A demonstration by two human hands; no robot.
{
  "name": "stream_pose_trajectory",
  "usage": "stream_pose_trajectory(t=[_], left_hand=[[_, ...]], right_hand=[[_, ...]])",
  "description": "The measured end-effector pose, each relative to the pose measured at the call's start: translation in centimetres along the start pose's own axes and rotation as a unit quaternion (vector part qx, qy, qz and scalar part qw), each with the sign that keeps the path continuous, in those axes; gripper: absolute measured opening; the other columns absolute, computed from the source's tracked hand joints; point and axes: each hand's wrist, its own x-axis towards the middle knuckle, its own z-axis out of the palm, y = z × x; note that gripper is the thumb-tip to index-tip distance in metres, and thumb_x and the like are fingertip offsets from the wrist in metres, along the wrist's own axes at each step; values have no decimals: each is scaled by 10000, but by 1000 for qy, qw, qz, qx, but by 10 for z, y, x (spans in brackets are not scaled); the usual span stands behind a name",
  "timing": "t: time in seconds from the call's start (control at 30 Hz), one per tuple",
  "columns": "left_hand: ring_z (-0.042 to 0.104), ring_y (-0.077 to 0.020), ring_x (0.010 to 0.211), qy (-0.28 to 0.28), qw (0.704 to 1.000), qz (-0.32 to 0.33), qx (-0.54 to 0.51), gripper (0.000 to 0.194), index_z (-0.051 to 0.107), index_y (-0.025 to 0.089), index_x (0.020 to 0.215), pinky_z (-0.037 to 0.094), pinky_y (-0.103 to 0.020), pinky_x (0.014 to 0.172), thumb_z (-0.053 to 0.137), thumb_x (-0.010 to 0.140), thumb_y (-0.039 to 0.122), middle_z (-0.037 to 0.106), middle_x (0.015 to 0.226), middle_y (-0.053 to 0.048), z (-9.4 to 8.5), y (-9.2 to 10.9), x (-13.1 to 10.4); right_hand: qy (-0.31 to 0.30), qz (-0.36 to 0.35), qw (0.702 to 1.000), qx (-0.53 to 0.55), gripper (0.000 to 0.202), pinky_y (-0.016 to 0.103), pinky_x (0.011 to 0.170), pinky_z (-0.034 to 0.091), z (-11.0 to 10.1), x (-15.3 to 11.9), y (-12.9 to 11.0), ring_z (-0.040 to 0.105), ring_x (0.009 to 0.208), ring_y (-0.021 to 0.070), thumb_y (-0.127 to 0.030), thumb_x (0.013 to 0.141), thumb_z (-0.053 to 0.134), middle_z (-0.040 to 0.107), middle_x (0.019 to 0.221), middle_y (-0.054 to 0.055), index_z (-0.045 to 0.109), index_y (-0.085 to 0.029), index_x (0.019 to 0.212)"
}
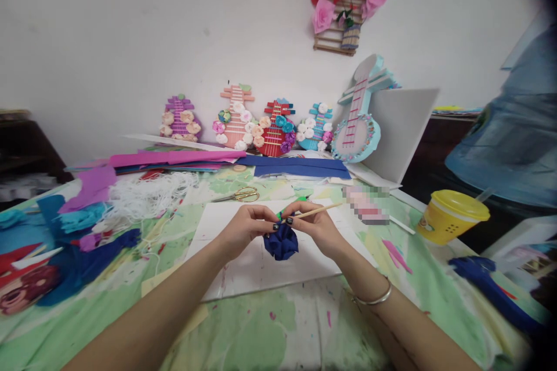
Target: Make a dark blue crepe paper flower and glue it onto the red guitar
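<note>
A dark blue crumpled flower (281,243) hangs below the fingertips of both hands, above a white board (237,269). My left hand (246,229) pinches its upper left edge. My right hand (315,226) holds a thin wooden stick (322,208) that slants up to the right, and its fingertips touch the flower's top. A green item (296,204) shows behind the fingers; what it is, I cannot make out. Gold-handled scissors (243,194) lie just beyond the board.
White yarn (148,200) and coloured paper scraps (91,185) lie left. Blue strips (300,167) lie behind. Decorated instrument shapes (275,130) lean on the wall. A yellow bucket (450,217) stands right, near a large water bottle (509,127).
</note>
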Motion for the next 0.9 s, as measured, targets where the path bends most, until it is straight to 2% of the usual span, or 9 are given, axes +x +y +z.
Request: stream_pose_trajectory(t=[0.53, 0.9], left_hand=[[546, -109, 543, -16, 1000, -10, -2, 102, 680, 119, 627, 376, -231, 536, 739, 547, 141, 637, 590, -15, 0, 1, -1], [576, -127, 606, -11, 999, 27, 17, 143, 688, 113, 689, 398, -247, 598, 761, 586, 179, 653, 645, -31, -2, -2, 0]], right_hand=[[0, 27, 999, 20, 152, 251, 626, 431, 3, -1, 5, 549, 653, 118, -306, 746, 662, 618, 689, 14, 665, -156, 767], [14, 56, 994, 95, 73, 247, 632, 400, 3, 1, 9, 531, 643, 110, -182, 695, 666, 621, 675, 10, 686, -152, 758]])
